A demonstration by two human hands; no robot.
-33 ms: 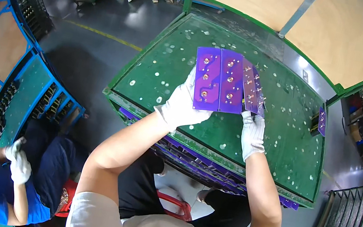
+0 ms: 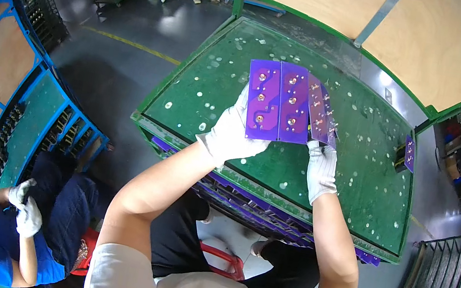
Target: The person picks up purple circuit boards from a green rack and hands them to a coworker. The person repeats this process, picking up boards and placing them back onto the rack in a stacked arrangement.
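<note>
Green speckled rectangular bench (image 2: 374, 169): lay below.
Purple rectangular circuit boards (image 2: 264, 97): hung above it, tilted at right.
White-gloved left hand (image 2: 232, 135): closed fingers around the left edge.
White-gloved right hand (image 2: 321, 169): closed fingers on the lower-right edge.
Grip: probably called for even edge support.

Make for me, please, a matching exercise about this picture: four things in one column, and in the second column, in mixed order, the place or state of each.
Things
1. Purple boards
2. Left hand
3. Right hand
4. Green table

Places or states
A. At the right part of the boards' lower edge
B. Marked with pale spots
C. Held up in two white-gloved hands
D. At the boards' left end

Pairs: 1-C, 2-D, 3-A, 4-B
</note>
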